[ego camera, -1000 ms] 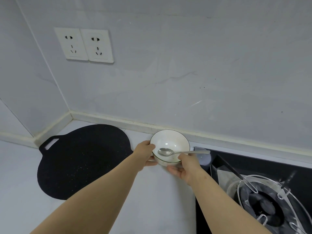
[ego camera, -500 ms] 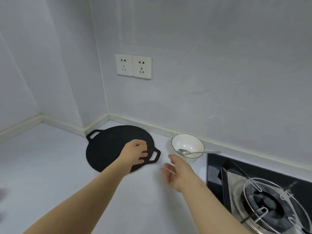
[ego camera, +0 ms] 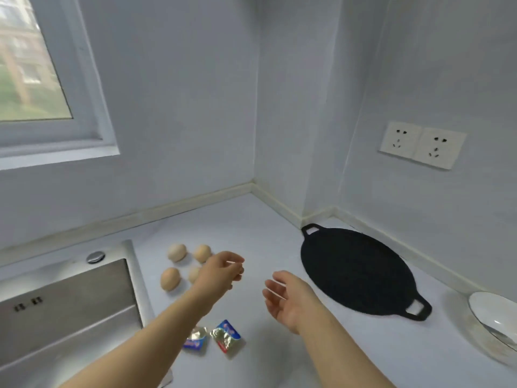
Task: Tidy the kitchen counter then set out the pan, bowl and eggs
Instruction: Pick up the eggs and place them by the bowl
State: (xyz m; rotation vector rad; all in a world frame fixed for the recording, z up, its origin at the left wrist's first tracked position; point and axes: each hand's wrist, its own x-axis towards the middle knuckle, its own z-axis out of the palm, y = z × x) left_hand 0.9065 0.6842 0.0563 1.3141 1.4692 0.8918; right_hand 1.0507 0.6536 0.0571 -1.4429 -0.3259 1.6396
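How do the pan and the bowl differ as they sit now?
The pan is black and flat with a loop handle at each end; the bowl is white and deeper, with a thin dark rim. The pan is wholly in view; the bowl is cut off by the right edge. Both rest on the counter, apart.

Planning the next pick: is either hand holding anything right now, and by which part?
Nothing is held. The left hand hovers empty above the eggs; the right hand is open and empty too.
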